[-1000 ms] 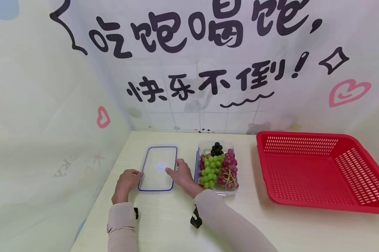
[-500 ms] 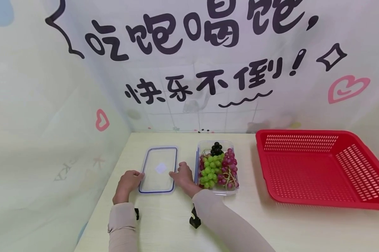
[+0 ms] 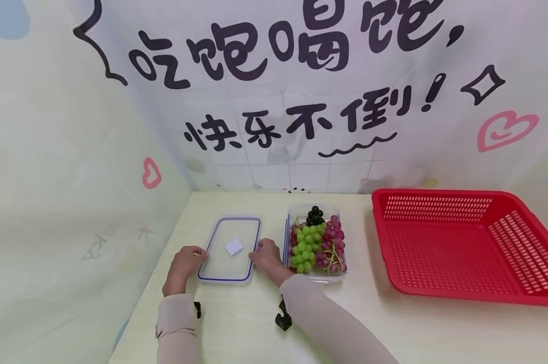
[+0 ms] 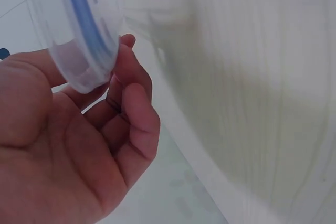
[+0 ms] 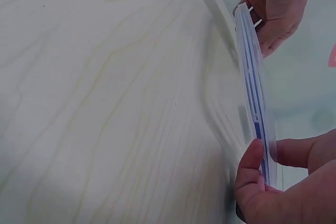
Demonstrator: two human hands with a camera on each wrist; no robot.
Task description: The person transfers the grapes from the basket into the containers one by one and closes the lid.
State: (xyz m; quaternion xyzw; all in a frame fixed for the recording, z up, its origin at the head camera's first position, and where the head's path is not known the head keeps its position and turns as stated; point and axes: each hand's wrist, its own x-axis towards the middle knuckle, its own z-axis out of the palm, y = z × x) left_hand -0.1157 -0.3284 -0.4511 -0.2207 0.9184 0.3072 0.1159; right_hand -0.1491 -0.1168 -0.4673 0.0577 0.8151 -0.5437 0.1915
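A clear plastic lid with a blue seal (image 3: 230,263) is held by both hands, with a pale square patch (image 3: 234,246) showing at its middle. My left hand (image 3: 185,263) pinches its left edge; in the left wrist view, the lid's rim (image 4: 86,30) sits between thumb and fingers. My right hand (image 3: 268,258) pinches the right edge, thumb on one face and fingers on the other in the right wrist view. There the lid (image 5: 254,87) appears edge-on, close over the table. Beside the right hand stands a clear container (image 3: 319,278) holding green grapes (image 3: 307,245), red grapes (image 3: 334,233) and black grapes (image 3: 315,215).
A red perforated plastic basket (image 3: 447,258) stands on the right part of the pale wooden table (image 3: 237,323). A printed cloth wall (image 3: 274,172) rises directly behind the table's back edge, and another (image 3: 96,202) runs along the left.
My right hand has moved slightly nearer along the lid's right edge. The lid's far edge has shifted a little nearer and right. The left hand keeps its grip; the grapes have not moved.
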